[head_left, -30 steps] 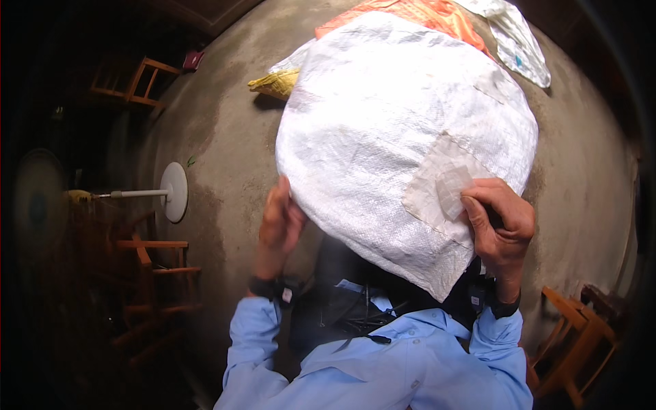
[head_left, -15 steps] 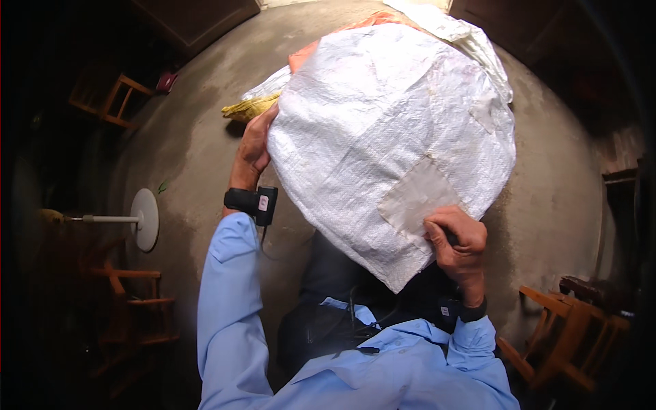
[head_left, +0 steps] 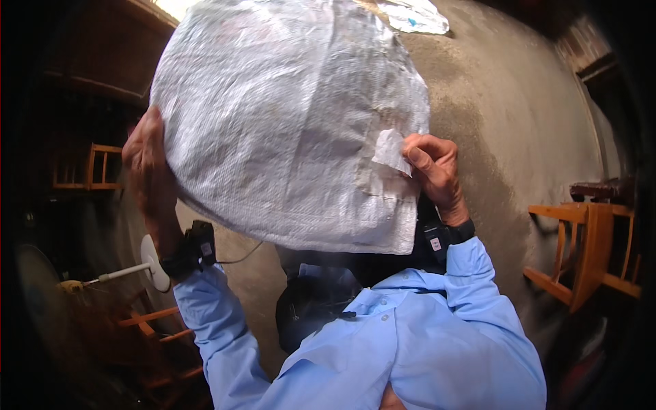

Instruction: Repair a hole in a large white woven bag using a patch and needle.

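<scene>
A big white woven sack is spread out in front of me, creased and raised off my lap. My left hand grips its left edge, fingers behind the cloth and partly in shadow. Toward the sack's lower right, a pale square patch has a side peeled up and folded over. My right hand is closed in a pinch on this lifted flap, thumb and forefinger together. Brownish stains and a row of stitches show on the cloth around the patch.
On the concrete floor at the far side lies another white sack. Wooden chairs stand at the right and at the left. A fan with a round white base lies at the lower left.
The sack has come up and to the left in view, and is turned. My right hand has gone up with the patch, whose edge is now lifted and folded. My left hand keeps its grip.
</scene>
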### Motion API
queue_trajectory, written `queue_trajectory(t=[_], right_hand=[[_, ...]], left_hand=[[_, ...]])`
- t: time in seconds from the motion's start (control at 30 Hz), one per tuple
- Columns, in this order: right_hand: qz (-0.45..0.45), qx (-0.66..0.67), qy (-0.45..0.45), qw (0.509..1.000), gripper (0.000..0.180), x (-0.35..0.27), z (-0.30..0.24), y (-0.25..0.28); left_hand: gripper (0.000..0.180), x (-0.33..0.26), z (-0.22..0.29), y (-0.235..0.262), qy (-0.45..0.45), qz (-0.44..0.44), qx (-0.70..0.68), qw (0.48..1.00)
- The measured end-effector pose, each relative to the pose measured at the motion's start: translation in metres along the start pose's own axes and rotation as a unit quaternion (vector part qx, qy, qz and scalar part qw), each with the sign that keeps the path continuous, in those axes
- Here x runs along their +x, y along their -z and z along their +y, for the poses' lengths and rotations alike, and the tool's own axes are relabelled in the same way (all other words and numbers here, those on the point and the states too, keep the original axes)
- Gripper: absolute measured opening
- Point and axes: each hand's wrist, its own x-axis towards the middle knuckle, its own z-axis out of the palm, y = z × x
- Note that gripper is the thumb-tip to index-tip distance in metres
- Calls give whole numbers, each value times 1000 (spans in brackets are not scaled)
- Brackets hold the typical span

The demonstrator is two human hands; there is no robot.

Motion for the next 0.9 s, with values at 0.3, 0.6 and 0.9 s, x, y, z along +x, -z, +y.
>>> queue_trajectory(t=[0.3, 0.6, 0.9], right_hand=[[-58, 193, 33, 979, 22, -2, 23, 11], [-146, 81, -1, 986, 17, -14, 3, 1], [-49, -47, 48, 997, 16, -6, -27, -4]], left_hand=[[41, -19, 101, 41, -47, 100, 37, 993], [39, -71, 45, 60, 4, 117, 30, 993], [48, -115, -101, -7, 232, -35, -137, 962]])
